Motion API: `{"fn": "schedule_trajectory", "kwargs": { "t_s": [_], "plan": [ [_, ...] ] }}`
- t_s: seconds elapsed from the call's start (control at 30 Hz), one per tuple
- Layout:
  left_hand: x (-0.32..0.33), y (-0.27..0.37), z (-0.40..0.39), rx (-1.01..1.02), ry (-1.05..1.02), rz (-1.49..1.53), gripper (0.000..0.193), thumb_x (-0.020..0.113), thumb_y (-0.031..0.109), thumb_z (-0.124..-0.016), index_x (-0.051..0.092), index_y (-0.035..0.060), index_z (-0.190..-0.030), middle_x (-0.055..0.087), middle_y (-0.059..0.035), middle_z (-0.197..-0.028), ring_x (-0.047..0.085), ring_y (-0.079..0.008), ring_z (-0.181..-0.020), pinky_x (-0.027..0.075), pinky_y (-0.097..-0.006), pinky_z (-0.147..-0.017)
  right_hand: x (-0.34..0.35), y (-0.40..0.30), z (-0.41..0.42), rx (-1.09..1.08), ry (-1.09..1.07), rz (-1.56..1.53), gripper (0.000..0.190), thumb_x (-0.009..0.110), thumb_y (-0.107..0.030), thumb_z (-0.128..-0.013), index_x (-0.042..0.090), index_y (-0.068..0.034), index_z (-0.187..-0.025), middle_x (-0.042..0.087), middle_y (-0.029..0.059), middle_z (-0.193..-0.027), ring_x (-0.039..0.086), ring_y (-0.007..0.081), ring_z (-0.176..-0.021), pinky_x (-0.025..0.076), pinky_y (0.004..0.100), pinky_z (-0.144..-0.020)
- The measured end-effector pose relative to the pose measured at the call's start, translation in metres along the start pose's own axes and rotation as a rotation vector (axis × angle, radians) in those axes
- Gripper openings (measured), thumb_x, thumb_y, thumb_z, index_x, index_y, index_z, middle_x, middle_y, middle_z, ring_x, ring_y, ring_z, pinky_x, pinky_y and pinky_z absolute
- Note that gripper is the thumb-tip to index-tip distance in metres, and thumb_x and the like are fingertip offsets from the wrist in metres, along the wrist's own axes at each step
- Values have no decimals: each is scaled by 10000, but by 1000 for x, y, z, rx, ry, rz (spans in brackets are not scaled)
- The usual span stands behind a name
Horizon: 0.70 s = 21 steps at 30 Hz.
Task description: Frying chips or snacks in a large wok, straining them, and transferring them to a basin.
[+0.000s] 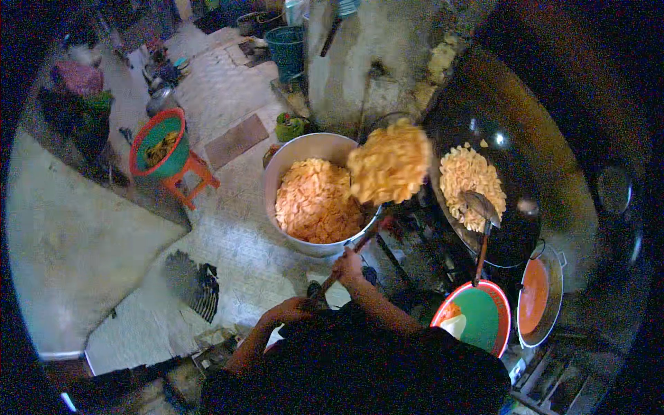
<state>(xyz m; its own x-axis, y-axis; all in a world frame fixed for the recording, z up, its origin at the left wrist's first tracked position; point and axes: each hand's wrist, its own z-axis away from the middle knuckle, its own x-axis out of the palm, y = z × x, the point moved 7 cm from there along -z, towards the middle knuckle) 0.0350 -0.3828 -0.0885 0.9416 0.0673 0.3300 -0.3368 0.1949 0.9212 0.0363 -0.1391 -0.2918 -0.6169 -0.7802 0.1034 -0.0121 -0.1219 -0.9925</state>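
Both my hands grip one long wooden handle [365, 237]. My left hand [293, 309] holds its lower end close to my body, and my right hand [350, 265] is farther up the shaft. At the far end a wide skimmer, mostly hidden by its load, carries a heap of pale orange fried pieces [391, 161]. The heap hangs between a large metal pot [270, 192] and a big dark wok [519, 228], overlapping the pot's right rim. More such pieces [319, 202] lie in the pot. Others [469, 181] are in the wok, under a ladle [482, 207] with a wooden handle.
Right of me are a red-rimmed green basin [480, 316] and a metal pan of orange liquid [534, 295]. At left a red-rimmed green basin [171, 150] rests on an orange stool [192, 179]. A person [78, 104] is at the far left. Behind the pot stands a dark green bucket [285, 52].
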Motion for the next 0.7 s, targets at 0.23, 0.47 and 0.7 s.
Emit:
{"fn": "schedule_trajectory", "kwargs": {
  "t_s": [0.23, 0.47, 0.7],
  "plan": [
    [-49, -114, 67, -351, 849, -758, 371, 651, 353, -662, 547, 10, -759, 586, -208, -803, 567, -378, -771, 461, -422, -665, 76, 35, 50, 565, 391, 123, 263, 579, -204, -716, 543, 11, -864, 544, 88, -750, 532, 242, -645, 443, 371, -538],
    [-50, -132, 78, -292, 836, -711, 228, 576, 228, -706, 530, 30, -811, 578, -210, -773, 560, -384, -734, 441, -447, -611, 122, -51, 74, 430, 202, -164, 150, 592, -102, -683, 517, -21, -784, 492, 58, -666, 468, 169, -565, 372, 323, -455],
    [-46, -117, 24, -173, 680, -696, 255, 527, 300, -748, 506, 63, -840, 576, -202, -745, 558, -384, -691, 430, -463, -588, 59, -99, 54, 406, 512, -181, 243, 570, -229, -735, 427, -104, -584, 374, 18, -456, 387, 179, -380, 339, 315, -380]
  ]
}}
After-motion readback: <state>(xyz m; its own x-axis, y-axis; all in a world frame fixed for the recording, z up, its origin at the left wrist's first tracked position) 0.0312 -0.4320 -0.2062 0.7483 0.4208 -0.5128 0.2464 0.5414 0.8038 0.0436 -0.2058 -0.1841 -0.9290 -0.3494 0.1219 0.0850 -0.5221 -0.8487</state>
